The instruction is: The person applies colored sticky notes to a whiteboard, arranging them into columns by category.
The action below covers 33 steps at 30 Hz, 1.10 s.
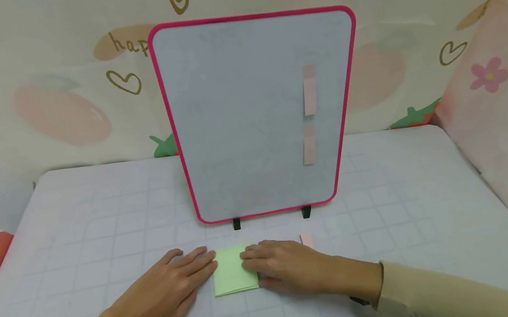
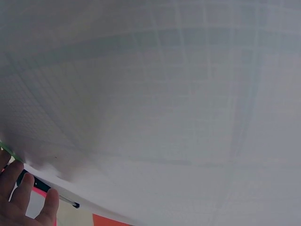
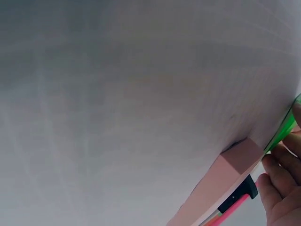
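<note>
The green paper [image 1: 232, 276] lies on the tabletop [image 1: 406, 234] in front of the whiteboard [image 1: 248, 116], near that board's lower edge and below its left half. It sits between the two hands: the fingertips of the left hand [image 1: 176, 284] meet the paper's left edge, while the right hand [image 1: 293, 266] comes over from the opposite edge, its fingertips resting on the paper's upper face. The left fingers are stretched out and slightly spread; the right fingers are extended and held close together. Whether the right thumb reaches under the paper, I cannot tell.

The paper is pale green, plain and roughly square, lying flat, with a double line along the edge farthest from the whiteboard, where layers show. In the wrist views only a brighter green sliver of it appears beside the fingers.

In front of the whiteboard's right half, just beyond the right hand, a pink block [image 1: 306, 240] rests, partly hidden by that hand. On the whiteboard itself, toward its right edge, an upper pink strip [image 1: 310, 96] hangs above a lower pink strip [image 1: 309, 145]; black feet [image 1: 237, 224] stick out beneath its pink-red frame
</note>
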Tool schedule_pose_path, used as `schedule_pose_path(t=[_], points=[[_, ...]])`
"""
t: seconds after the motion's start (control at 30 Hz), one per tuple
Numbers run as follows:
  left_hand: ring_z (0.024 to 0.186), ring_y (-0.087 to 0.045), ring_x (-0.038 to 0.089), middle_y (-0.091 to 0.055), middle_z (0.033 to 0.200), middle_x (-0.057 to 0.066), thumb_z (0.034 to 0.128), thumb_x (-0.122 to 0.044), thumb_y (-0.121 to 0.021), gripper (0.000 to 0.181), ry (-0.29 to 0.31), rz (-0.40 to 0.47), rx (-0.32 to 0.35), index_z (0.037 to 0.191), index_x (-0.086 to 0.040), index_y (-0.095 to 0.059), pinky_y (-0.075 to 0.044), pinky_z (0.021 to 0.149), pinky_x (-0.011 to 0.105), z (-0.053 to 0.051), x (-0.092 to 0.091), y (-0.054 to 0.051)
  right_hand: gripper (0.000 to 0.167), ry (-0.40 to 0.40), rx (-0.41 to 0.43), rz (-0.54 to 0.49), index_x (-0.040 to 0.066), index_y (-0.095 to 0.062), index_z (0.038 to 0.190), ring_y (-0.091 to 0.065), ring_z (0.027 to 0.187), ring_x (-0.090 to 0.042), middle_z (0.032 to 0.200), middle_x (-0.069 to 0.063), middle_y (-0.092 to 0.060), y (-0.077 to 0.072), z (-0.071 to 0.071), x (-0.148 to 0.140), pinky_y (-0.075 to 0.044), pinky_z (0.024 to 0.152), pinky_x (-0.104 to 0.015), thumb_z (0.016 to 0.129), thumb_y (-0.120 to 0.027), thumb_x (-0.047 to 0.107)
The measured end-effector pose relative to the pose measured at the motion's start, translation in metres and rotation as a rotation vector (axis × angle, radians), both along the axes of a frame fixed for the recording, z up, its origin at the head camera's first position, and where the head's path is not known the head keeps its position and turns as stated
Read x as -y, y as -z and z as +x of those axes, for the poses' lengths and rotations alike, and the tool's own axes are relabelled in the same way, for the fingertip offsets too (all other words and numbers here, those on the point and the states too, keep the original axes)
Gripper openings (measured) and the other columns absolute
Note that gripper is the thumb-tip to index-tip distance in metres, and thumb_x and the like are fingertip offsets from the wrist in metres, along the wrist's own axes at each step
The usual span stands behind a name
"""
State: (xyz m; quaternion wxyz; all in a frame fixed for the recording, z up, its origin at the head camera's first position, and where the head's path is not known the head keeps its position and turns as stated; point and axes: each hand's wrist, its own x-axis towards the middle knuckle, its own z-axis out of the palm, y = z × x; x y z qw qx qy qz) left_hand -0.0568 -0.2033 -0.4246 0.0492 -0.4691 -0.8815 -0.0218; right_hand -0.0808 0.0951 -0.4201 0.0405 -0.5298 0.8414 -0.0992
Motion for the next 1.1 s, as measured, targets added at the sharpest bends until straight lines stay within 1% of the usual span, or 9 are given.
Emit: schedule_pose_path(t=[0.23,0.43,0.67,0.87,1.1], points=[[0.129,-0.055,0.023,-0.058,0.141,0.005,0.0883,-0.018,-0.065,0.048,0.008,-0.009,-0.009,0.135,-0.007,-0.062,-0.048,0.095,0.046,-0.001,0.000,-0.001,0.042,-0.013,0.052,-0.008,0.008,-0.061,0.134,-0.052,0.132,-0.015,0.137,-0.003,-0.061,-0.001,-0.006,-0.002,-0.036,0.112,-0.029,0.096,-0.068,0.023],[0.129,-0.055,0.022,-0.058,0.141,0.005,0.0877,-0.018,-0.065,0.048,0.012,-0.005,-0.016,0.135,-0.008,-0.062,-0.048,0.094,0.046,-0.002,0.000,0.001,0.041,-0.007,0.115,0.017,0.009,-0.062,0.134,-0.051,0.133,-0.015,0.138,-0.001,-0.060,-0.006,-0.008,-0.002,-0.040,0.109,-0.030,0.097,-0.066,0.023],[0.129,-0.055,0.023,-0.058,0.141,0.006,0.0865,-0.017,-0.065,0.049,0.013,-0.002,-0.029,0.135,-0.007,-0.062,-0.048,0.094,0.046,-0.001,0.001,0.003,0.041,0.001,0.158,0.039,0.010,-0.061,0.136,-0.051,0.133,-0.015,0.140,0.000,-0.059,-0.010,-0.011,-0.001,-0.043,0.107,-0.033,0.098,-0.064,0.025],[0.130,-0.055,0.023,-0.058,0.141,0.006,0.0860,-0.017,-0.065,0.050,0.020,-0.008,-0.028,0.135,-0.007,-0.062,-0.048,0.094,0.046,-0.001,0.001,0.002,0.041,0.008,0.198,0.050,0.011,-0.060,0.137,-0.051,0.133,-0.013,0.140,0.001,-0.059,-0.011,-0.012,-0.001,-0.044,0.106,-0.033,0.099,-0.062,0.026],[0.128,-0.055,0.023,-0.059,0.140,0.006,0.0837,-0.016,-0.065,0.051,0.028,0.005,-0.048,0.134,-0.006,-0.063,-0.048,0.094,0.045,-0.001,0.001,0.002,0.040,0.019,0.239,0.040,0.010,-0.061,0.137,-0.051,0.132,-0.011,0.139,0.001,-0.059,-0.012,-0.013,0.000,-0.044,0.106,-0.033,0.100,-0.061,0.026]])
